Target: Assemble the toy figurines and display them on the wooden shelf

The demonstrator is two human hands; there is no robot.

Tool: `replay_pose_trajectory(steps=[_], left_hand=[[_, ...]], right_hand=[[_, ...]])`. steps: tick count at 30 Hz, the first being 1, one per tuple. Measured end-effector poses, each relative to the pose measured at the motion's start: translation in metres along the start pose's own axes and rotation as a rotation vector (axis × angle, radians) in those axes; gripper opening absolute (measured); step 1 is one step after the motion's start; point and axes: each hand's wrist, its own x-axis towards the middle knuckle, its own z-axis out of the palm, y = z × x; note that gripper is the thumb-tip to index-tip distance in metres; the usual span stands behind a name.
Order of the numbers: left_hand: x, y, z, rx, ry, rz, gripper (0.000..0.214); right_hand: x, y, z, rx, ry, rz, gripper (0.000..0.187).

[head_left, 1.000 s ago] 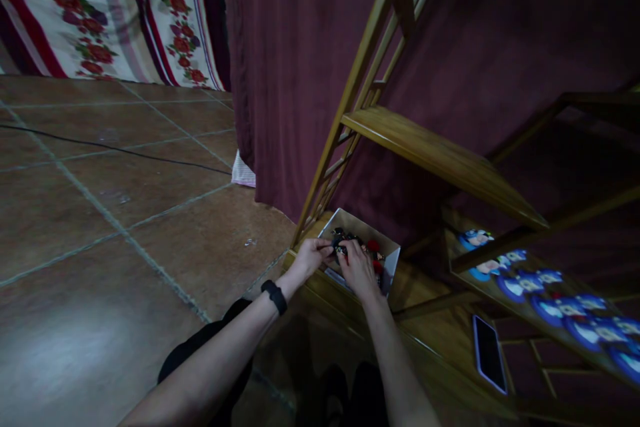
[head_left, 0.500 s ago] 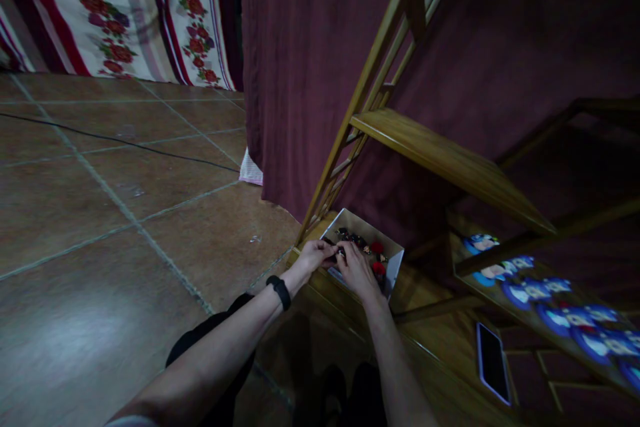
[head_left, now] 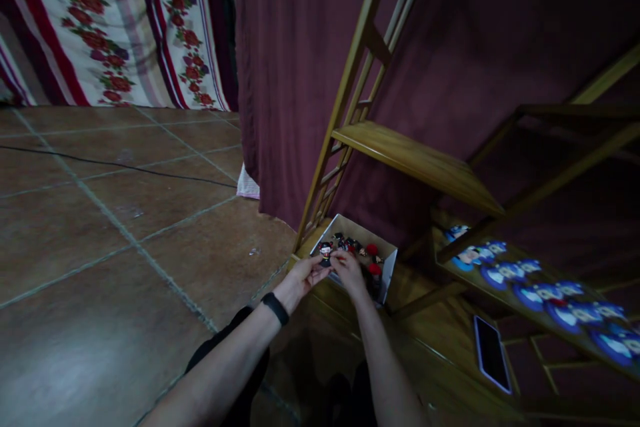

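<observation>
The held figurine (head_left: 325,252) shifted left near the box (head_left: 390,275) of red-and-black pieces (head_left: 372,249).

From my end, the head view shows the left hand (head_left: 304,273) holding a small dark figurine (head_left: 325,251) upright, with the right hand's (head_left: 349,270) fingers close against its side; whether they grip it I can't tell. Just beyond sits an open box (head_left: 390,273) with more red and black pieces inside. I see a phone (head_left: 493,352) on the wooden rack, blue-and-white items (head_left: 509,271) on a shelf, and a maroon curtain (head_left: 295,93) behind.
</observation>
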Motion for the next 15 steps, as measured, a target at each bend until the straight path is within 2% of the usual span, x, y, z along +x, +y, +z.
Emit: replay_pose_trajectory(steps=[3, 8, 12, 15], left_hand=[[-0.019, -0.003, -0.002, 0.079, -0.004, 0.076, 0.008], [-0.054, -0.012, -0.013, 0.179, -0.034, 0.165, 0.007], [-0.074, -0.028, -0.028, 0.233, -0.046, 0.124, 0.005], [-0.085, -0.04, -0.04, 0.239, -0.091, 0.07, 0.007]], right_hand=[[-0.014, -0.005, 0.007, 0.039, 0.032, -0.017, 0.02], [-0.049, -0.013, 0.016, 0.151, -0.005, 0.008, 0.019], [-0.075, -0.006, 0.022, 0.148, -0.034, 0.048, 0.016], [-0.092, 0.001, 0.024, 0.118, -0.005, 0.082, 0.015]])
